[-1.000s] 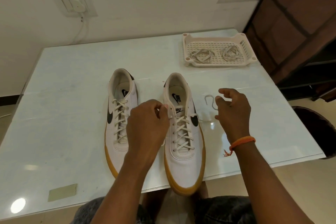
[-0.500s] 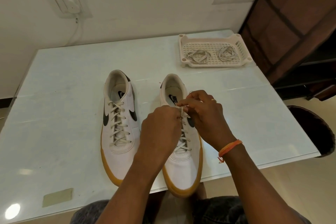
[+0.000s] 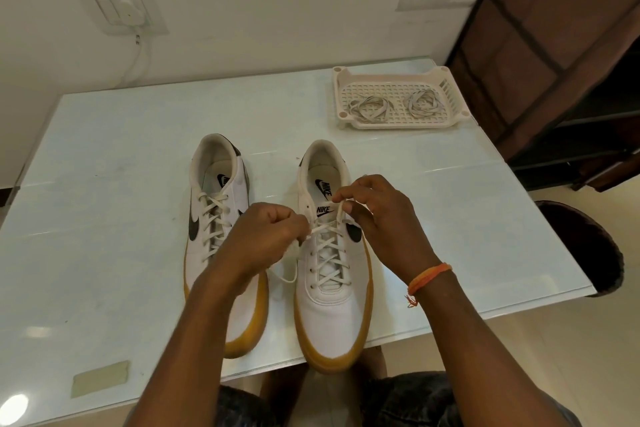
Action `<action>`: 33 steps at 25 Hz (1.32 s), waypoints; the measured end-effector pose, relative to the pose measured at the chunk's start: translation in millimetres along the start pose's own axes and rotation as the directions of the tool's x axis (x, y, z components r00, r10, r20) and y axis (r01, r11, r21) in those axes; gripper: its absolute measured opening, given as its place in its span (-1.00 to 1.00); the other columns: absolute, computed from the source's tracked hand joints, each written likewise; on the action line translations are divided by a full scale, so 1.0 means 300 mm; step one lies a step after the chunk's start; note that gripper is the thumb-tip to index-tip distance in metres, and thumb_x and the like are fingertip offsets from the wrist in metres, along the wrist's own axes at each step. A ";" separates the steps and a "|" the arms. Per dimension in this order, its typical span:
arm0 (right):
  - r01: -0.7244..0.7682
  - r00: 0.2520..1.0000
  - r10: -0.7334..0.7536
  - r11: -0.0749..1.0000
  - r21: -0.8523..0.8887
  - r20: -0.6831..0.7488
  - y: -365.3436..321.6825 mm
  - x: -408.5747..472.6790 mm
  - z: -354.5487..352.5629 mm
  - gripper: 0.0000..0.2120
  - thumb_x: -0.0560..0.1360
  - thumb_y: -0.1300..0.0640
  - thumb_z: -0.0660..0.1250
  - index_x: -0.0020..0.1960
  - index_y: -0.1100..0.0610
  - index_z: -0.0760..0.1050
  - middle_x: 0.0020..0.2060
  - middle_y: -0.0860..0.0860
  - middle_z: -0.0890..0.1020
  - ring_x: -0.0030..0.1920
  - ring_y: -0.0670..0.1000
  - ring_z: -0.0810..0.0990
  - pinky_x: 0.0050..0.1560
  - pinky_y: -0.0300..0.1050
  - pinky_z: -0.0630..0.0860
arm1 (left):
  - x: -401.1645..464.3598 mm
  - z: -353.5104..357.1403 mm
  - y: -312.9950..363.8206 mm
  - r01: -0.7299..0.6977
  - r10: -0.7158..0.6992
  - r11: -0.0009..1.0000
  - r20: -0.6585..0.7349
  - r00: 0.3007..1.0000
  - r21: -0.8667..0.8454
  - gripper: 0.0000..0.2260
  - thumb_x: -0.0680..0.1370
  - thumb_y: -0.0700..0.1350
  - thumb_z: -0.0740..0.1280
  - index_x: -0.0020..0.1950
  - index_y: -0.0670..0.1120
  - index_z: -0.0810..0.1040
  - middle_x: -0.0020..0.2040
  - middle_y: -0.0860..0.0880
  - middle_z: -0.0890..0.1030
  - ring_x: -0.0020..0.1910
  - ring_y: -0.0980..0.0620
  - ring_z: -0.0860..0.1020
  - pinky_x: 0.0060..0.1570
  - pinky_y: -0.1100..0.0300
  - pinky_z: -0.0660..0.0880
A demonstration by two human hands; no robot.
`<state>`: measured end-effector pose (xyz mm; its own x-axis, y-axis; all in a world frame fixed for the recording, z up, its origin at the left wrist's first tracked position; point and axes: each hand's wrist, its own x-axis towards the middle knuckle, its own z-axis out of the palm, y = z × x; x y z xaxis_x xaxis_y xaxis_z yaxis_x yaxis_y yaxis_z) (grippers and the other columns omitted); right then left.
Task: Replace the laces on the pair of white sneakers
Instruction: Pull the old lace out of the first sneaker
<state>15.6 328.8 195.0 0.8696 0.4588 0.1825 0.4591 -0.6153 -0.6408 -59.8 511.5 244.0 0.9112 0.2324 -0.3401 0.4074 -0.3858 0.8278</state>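
Our right fingers [image 3: 341, 199] pinched a loop of the lace [image 3: 329, 255] at the top eyelets of the right sneaker [image 3: 334, 319], at centre frame. Our left hand [image 3: 266, 239] was curled into a pinch on the lace's other end just left of that shoe, with slack trailing down between the two shoes. Our right hand [image 3: 379, 218] arched over the tongue. The left sneaker [image 3: 221, 218] stood just beside it, fully laced and untouched. Both sat toes toward us on the table [image 3: 104, 184].

We judged this to be the unlacing of the right shoe, barely begun. To do it well we would draw each crossing out row by row, easing the tip straight through its eyelet without yanking, and steady the shoe so it did not slide.

The spare laces [image 3: 369, 107] lay coiled in the tray [image 3: 446, 87] at upper right.

"NIKE" read on the tongue and the insole.
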 end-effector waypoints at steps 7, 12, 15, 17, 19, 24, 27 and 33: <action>-0.038 0.999 0.037 0.999 0.028 0.029 -0.011 0.002 -0.008 -0.83 0.59 0.12 0.28 0.12 0.00 0.61 0.07 0.02 0.53 0.05 0.03 0.54 0.11 0.07 0.52 | -0.001 0.104 0.046 -0.232 0.370 0.746 -0.099 0.924 0.625 -0.84 0.58 0.10 0.32 -0.06 0.06 0.62 -0.22 0.13 0.57 -0.28 0.14 0.51 -0.33 0.34 0.28; -0.054 0.998 0.053 0.998 0.022 0.036 -0.009 0.003 -0.006 -0.83 0.60 0.10 0.27 0.13 -0.01 0.60 0.09 0.02 0.53 0.07 0.03 0.54 0.14 0.10 0.51 | 0.004 0.120 0.043 -0.253 0.415 0.676 -0.074 0.907 0.692 -0.76 0.62 0.06 0.26 0.25 0.04 0.53 0.09 0.06 0.58 -0.03 0.06 0.58 -0.17 0.26 0.31; -0.055 0.998 0.053 0.998 0.032 0.044 -0.010 0.002 -0.009 -0.82 0.60 0.10 0.26 0.13 0.01 0.60 0.09 0.03 0.53 0.08 0.03 0.54 0.15 0.12 0.50 | 0.005 0.119 0.033 -0.276 0.460 0.610 -0.048 0.887 0.743 -0.81 0.63 -0.02 0.27 0.18 0.02 0.60 -0.01 0.03 0.57 -0.18 0.06 0.53 -0.25 0.30 0.27; -0.056 0.997 0.054 0.998 0.031 0.050 -0.011 0.002 -0.010 -0.82 0.60 0.10 0.27 0.13 0.02 0.61 0.09 0.04 0.54 0.08 0.04 0.54 0.15 0.13 0.50 | -0.001 0.121 0.028 -0.296 0.497 0.608 -0.063 0.865 0.737 -0.90 0.58 -0.12 0.35 0.05 -0.03 0.65 -0.11 0.01 0.56 -0.33 0.08 0.40 -0.40 0.36 0.13; -0.056 0.997 0.055 0.998 0.027 0.050 -0.009 0.002 -0.015 -0.83 0.59 0.10 0.27 0.12 0.01 0.61 0.09 0.04 0.55 0.08 0.05 0.55 0.15 0.13 0.50 | -0.007 0.118 0.037 -0.324 0.521 0.647 -0.090 0.849 0.690 -0.91 0.56 -0.18 0.37 0.00 -0.05 0.66 -0.15 0.01 0.54 -0.35 0.09 0.38 -0.41 0.38 0.09; -0.039 0.999 0.037 0.998 0.044 0.040 -0.006 0.000 -0.019 -0.84 0.59 0.10 0.28 0.11 -0.01 0.61 0.06 -0.01 0.55 0.06 0.00 0.55 0.14 0.12 0.49 | 0.008 -0.006 0.005 -0.077 0.258 0.932 -0.498 0.828 0.355 -0.86 0.62 -0.15 0.27 0.03 -0.10 0.63 -0.08 0.06 0.57 -0.13 0.12 0.48 -0.23 0.41 0.28; -0.038 0.999 0.035 0.995 0.097 0.023 -0.005 0.000 -0.018 -0.84 0.57 0.12 0.31 0.09 -0.02 0.63 0.04 -0.02 0.56 0.05 -0.04 0.55 0.12 0.02 0.53 | 0.010 0.003 -0.009 0.032 0.139 0.952 -0.522 0.842 0.305 -0.91 0.60 -0.20 0.28 0.06 -0.10 0.56 0.03 -0.03 0.51 0.00 0.02 0.53 -0.15 0.32 0.31; -0.050 0.999 0.048 0.990 0.131 0.013 0.004 0.001 -0.028 -0.83 0.55 0.11 0.35 0.10 -0.04 0.65 0.03 -0.05 0.59 0.05 -0.06 0.56 0.13 -0.03 0.54 | 0.022 0.114 0.013 -0.251 0.564 0.579 -0.159 0.810 0.775 -0.83 0.41 -0.08 0.48 -0.02 0.09 0.67 0.35 -0.08 0.43 0.39 -0.16 0.25 0.20 -0.16 0.18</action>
<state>17.9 323.0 200.5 0.8884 0.4367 0.1417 0.3875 -0.5477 -0.7415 -50.1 481.1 229.8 0.9584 0.1127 0.2624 0.0546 -0.9742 0.2189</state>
